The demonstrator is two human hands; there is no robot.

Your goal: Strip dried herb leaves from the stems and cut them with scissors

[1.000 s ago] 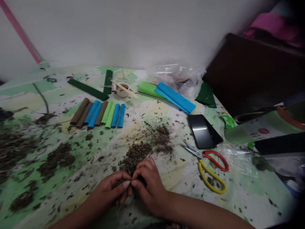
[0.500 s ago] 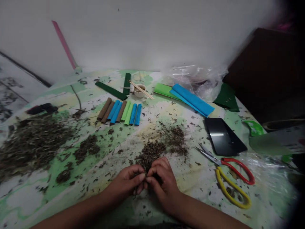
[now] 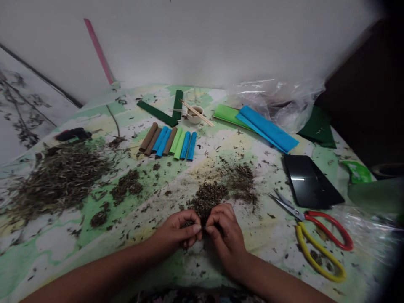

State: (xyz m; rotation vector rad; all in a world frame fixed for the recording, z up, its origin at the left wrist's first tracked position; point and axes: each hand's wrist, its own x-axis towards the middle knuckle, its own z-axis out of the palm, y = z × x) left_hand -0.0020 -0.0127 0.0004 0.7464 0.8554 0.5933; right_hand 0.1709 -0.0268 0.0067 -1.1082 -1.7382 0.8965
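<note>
My left hand (image 3: 183,230) is curled in a pinch near the front middle of the table, with dark dried leaves showing between its fingers. Facing it, my right hand (image 3: 225,233) is closed too, thumb against fingertips; whatever it pinches is too small to make out. The fingertips of both hands nearly meet. Just beyond them lies a heap of crumbled dried leaves (image 3: 210,198), partly hidden by my fingers. To the right, scissors (image 3: 298,213) with one red and one yellow handle lie with blades slightly parted.
Whole dried leaves (image 3: 63,176) are piled at left, beside a smaller clump (image 3: 126,185). Several coloured rolls (image 3: 170,141) stand in a row behind. A small cup (image 3: 195,115) carries chopsticks. Folded blue cloth (image 3: 268,128), a plastic bag (image 3: 284,101) and a black phone (image 3: 311,181) are at right.
The view has shifted, so the table's things appear farther right. My fingertips are slightly farther apart than before, and both hands remain closed in front of the crumbled heap.
</note>
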